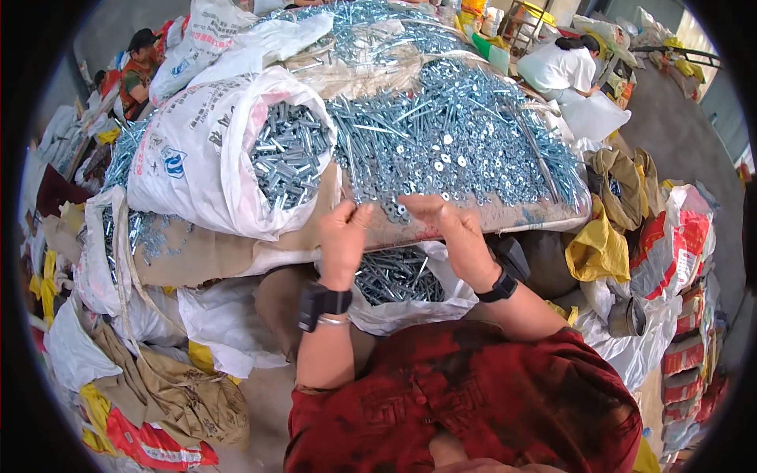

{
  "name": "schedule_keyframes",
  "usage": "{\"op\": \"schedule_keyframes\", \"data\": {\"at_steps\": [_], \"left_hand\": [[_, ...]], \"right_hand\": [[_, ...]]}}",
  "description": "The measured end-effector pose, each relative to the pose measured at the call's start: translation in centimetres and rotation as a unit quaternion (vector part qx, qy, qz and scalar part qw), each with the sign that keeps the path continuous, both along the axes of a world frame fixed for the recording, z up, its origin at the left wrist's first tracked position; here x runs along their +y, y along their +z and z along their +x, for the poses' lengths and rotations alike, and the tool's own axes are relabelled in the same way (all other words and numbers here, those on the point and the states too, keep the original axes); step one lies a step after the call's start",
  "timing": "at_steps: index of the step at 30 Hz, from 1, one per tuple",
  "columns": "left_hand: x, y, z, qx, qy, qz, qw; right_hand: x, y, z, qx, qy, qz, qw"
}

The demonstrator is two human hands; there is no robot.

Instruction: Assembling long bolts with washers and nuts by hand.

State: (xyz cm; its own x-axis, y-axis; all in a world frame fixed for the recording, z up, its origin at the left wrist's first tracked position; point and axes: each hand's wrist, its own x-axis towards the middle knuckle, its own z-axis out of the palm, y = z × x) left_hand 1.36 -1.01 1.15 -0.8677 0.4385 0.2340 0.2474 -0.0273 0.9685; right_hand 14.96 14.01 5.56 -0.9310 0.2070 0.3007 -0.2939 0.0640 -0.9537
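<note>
My left hand [343, 240] is at the front edge of the work surface, fingers curled together as in a pinch; anything between them is too small or hidden to make out. My right hand [459, 232] is just right of it, fingers stretched out toward the left, over a few nuts or washers [398, 211] at the edge. Beyond both hands spreads a large heap of shiny bolts, nuts and washers [465, 150]. Below and between my forearms, an opened white sack [386, 317] holds long metal bolts or rods [398, 277].
A white woven sack [193, 158] lies on its side at the left, spilling metal sleeves [288, 158]. A yellow bag [598, 244] hangs at the right near a metal cup [627, 317]. Other people [560, 67] sit at the far right and far left.
</note>
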Motion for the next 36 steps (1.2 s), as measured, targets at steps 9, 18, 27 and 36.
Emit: {"op": "schedule_keyframes", "data": {"at_steps": [9,18,27,36], "left_hand": [[1.8,1.2,4.3,0.140,-0.083,-0.071,0.984],[2.6,0.0,5.4,0.225,-0.082,-0.119,0.964],[2.5,1.6,6.1,0.374,-0.012,-0.218,0.901],[0.2,0.5,2.5,-0.017,-0.487,0.058,0.871]], "right_hand": [[4.0,0.2,-0.5,-0.072,-0.131,-0.026,0.988],[3.6,0.5,-1.2,-0.074,-0.140,0.179,0.971],[3.6,-0.7,0.1,-0.123,-0.120,0.173,0.970],[3.1,0.1,3.3,-0.066,0.144,-0.028,0.987]]}}
